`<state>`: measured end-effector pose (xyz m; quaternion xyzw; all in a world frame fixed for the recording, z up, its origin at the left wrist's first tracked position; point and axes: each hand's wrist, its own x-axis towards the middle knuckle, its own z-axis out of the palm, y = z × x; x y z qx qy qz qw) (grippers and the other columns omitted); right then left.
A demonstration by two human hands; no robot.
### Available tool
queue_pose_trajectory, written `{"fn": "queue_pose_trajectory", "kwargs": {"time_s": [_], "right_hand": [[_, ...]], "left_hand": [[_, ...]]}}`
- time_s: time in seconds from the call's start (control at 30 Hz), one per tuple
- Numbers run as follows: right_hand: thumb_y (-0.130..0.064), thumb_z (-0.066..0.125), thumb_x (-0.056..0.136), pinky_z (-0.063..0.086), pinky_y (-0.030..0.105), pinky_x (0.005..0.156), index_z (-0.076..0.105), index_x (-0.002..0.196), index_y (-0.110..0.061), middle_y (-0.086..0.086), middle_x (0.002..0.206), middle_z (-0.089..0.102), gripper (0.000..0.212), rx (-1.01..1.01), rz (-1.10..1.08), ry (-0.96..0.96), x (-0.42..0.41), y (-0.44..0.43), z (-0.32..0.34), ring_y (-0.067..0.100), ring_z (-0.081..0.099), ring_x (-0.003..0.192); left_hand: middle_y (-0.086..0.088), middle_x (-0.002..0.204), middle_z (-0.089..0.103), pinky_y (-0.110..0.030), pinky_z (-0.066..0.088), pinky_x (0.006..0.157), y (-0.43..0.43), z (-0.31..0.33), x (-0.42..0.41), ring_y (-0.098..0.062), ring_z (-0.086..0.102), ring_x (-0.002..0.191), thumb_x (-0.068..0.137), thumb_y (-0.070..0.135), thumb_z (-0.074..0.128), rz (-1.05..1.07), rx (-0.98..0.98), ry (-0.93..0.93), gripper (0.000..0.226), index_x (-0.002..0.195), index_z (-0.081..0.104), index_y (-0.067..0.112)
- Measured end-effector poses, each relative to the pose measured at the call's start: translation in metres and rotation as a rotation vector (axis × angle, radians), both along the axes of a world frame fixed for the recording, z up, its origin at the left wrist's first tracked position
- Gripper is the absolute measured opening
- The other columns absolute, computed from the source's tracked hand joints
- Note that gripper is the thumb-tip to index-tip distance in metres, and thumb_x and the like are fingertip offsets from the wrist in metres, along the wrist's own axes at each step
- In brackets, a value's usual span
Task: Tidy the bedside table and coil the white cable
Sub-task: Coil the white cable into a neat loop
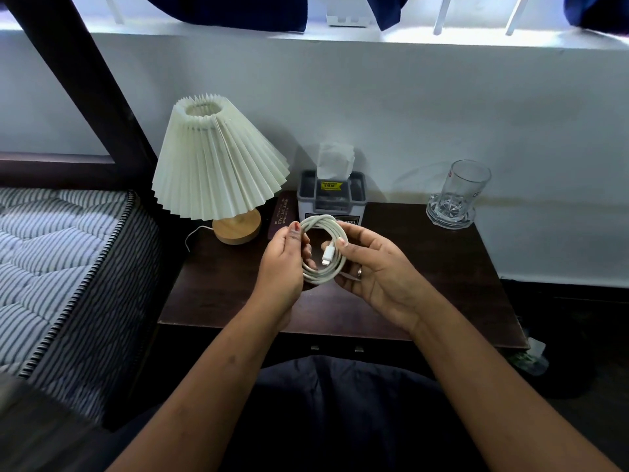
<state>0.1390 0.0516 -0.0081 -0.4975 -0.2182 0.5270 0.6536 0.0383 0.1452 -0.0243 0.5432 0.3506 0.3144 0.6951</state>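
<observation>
- White cable: wound into several loops, held in the air above the bedside table, right of the lamp and nearer to me than its base.
- Left hand: fingers curled round the coil's lamp-side edge, thumb pressed on top.
- Right hand: thumb and fingers pinch the edge away from the lamp. The connector lies loose inside the loop, just beside that thumb.
- Risk 1: nothing ties the loops. If I let either grip go before the end is wrapped or tucked, I expect the coil to spring open.
- Risk 2: the free connector could swing out and pull a loop with it when the coil is set down.
- Risk 3: the other end is hidden under the right fingers. I cannot tell whether it is secured.
- Risk 4: the tissue box and book stand right of the lamp, just behind the hands. A forward push could knock them.
- Risk 5: the glass is far right of the lamp, well apart from the hands, so low concern unless I place the coil there.
- Risk 6: the lamp's own thin cord trails left of its base. It must not get gathered in.
</observation>
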Motion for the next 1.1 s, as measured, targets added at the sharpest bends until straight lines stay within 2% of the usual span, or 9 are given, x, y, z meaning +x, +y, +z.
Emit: {"fn": "queue_pose_trajectory", "kwargs": {"time_s": [0.13, 0.27, 0.4, 0.53, 0.67, 0.83, 0.93, 1.1], "right_hand": [[-0.011, 0.058, 0.086, 0.048, 0.032, 0.082, 0.06, 0.116, -0.018, -0.001, 0.09, 0.071, 0.031, -0.003, -0.016, -0.009, 0.001, 0.001, -0.004, 0.013, 0.063, 0.081], [-0.011, 0.059, 0.085, 0.048, 0.034, 0.086, 0.063, 0.108, -0.019, 0.0, 0.087, 0.073, 0.025, -0.004, -0.019, -0.016, 0.001, 0.001, -0.004, 0.013, 0.065, 0.082], [-0.007, 0.056, 0.086, 0.055, 0.029, 0.079, 0.063, 0.107, -0.013, 0.003, 0.085, 0.073, 0.023, 0.019, 0.002, 0.011, 0.001, 0.0, -0.005, 0.013, 0.067, 0.08], [-0.003, 0.047, 0.09, 0.058, 0.027, 0.071, 0.06, 0.106, -0.007, 0.003, 0.076, 0.069, 0.021, 0.062, 0.073, 0.12, -0.002, 0.0, -0.001, 0.014, 0.066, 0.071], [-0.002, 0.038, 0.093, 0.055, 0.025, 0.067, 0.057, 0.111, -0.007, 0.003, 0.071, 0.063, 0.026, 0.126, 0.089, 0.205, -0.006, 0.001, 0.002, 0.013, 0.062, 0.067], [-0.008, 0.05, 0.09, 0.049, 0.025, 0.072, 0.055, 0.12, -0.008, 0.003, 0.086, 0.066, 0.031, 0.053, 0.073, 0.064, -0.007, 0.001, 0.0, 0.011, 0.062, 0.078], [-0.01, 0.053, 0.089, 0.045, 0.024, 0.074, 0.061, 0.113, -0.011, 0.0, 0.086, 0.069, 0.025, -0.029, 0.05, -0.036, -0.007, 0.001, -0.005, 0.009, 0.061, 0.082], [-0.013, 0.055, 0.089, 0.048, 0.025, 0.077, 0.068, 0.099, -0.013, 0.001, 0.086, 0.069, 0.016, -0.064, -0.014, -0.027, -0.005, 0.001, -0.008, 0.012, 0.062, 0.083]], "left_hand": [[0.005, 0.058, 0.05, -0.029, 0.046, 0.056, -0.001, 0.002, 0.0, -0.007, 0.048, 0.05, 0.098, 0.034, 0.034, -0.009, -0.052, -0.026, 0.035, 0.072, 0.052, 0.02], [0.004, 0.059, 0.052, -0.025, 0.048, 0.055, -0.003, 0.003, 0.0, -0.005, 0.049, 0.049, 0.099, 0.033, 0.034, -0.021, -0.099, -0.055, 0.033, 0.076, 0.051, 0.016], [0.005, 0.063, 0.049, -0.022, 0.047, 0.054, -0.002, 0.0, -0.001, -0.003, 0.048, 0.049, 0.098, 0.033, 0.036, -0.014, -0.075, -0.042, 0.029, 0.079, 0.052, 0.016], [0.005, 0.065, 0.045, -0.018, 0.046, 0.049, -0.001, -0.003, 0.001, 0.0, 0.046, 0.047, 0.097, 0.034, 0.037, 0.006, -0.032, -0.035, 0.028, 0.081, 0.052, 0.016], [0.005, 0.063, 0.046, -0.027, 0.045, 0.058, -0.001, -0.005, 0.003, -0.006, 0.046, 0.053, 0.097, 0.035, 0.038, 0.009, -0.049, -0.047, 0.03, 0.077, 0.053, 0.018], [0.005, 0.06, 0.047, -0.028, 0.047, 0.061, 0.004, -0.003, 0.003, -0.003, 0.048, 0.047, 0.098, 0.033, 0.036, 0.04, -0.13, -0.089, 0.032, 0.075, 0.05, 0.015], [0.003, 0.065, 0.05, -0.026, 0.051, 0.055, 0.003, -0.005, 0.002, -0.004, 0.053, 0.049, 0.098, 0.033, 0.036, 0.012, -0.126, -0.066, 0.03, 0.078, 0.051, 0.017], [0.001, 0.07, 0.053, -0.023, 0.052, 0.049, 0.001, -0.007, 0.003, -0.002, 0.058, 0.051, 0.098, 0.03, 0.037, -0.009, -0.138, -0.038, 0.024, 0.085, 0.053, 0.018]]}}
